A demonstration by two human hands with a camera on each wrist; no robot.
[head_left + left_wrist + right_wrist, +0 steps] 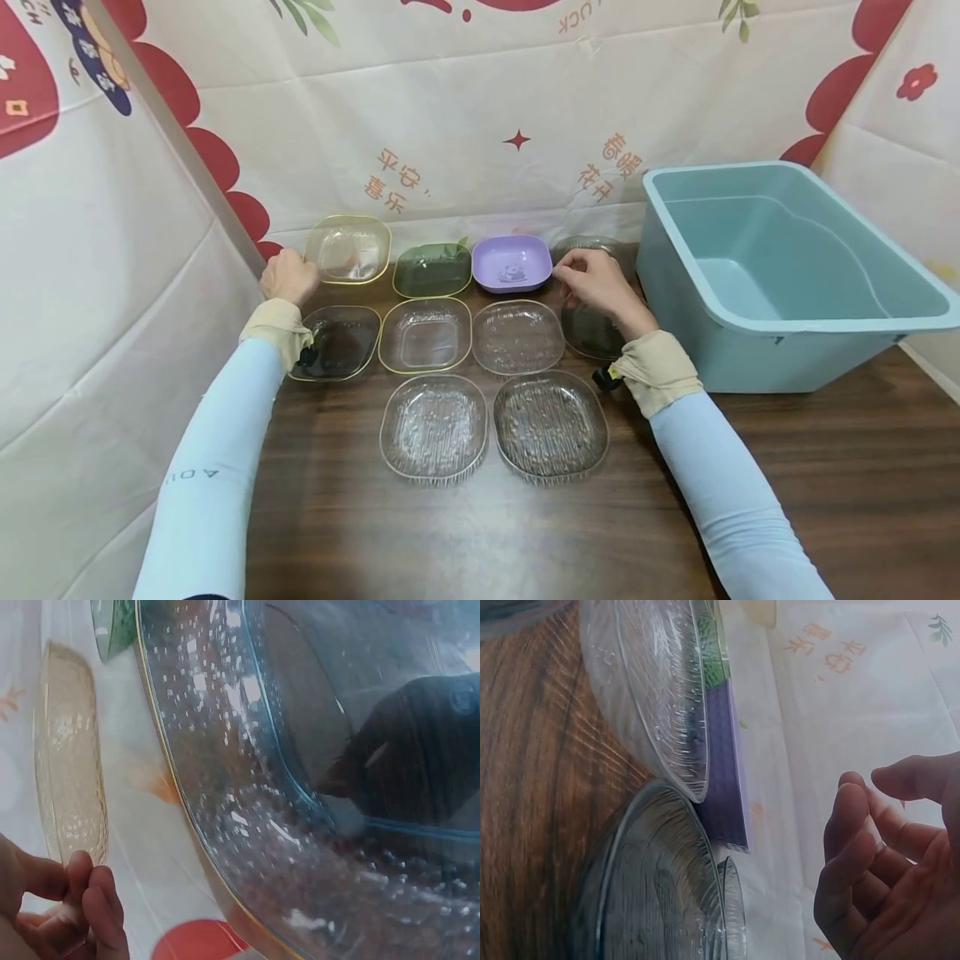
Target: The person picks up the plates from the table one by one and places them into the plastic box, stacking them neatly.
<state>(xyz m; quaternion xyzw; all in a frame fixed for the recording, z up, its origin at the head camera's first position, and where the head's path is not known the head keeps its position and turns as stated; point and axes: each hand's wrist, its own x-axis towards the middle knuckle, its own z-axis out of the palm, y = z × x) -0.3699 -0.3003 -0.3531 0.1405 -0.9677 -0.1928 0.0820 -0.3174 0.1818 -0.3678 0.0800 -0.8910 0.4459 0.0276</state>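
Note:
At the back left, my left hand pinches the near left edge of a clear yellow-rimmed plate between thumb and fingers. The left wrist view shows this yellowish plate side-on, its end at the fingertips. My right hand hovers over the right end of the rows, beside a purple plate with a panda picture. Its fingers are bent loosely, with a gap to the thumb and nothing between them in the right wrist view. Under it, a dark clear plate is partly hidden.
A green plate stands between the yellow-rimmed and purple ones. Nearer lie a dark yellow-rimmed plate, a clear one and several ribbed clear plates. A blue tub stands right; printed cloth hangs behind the wooden table.

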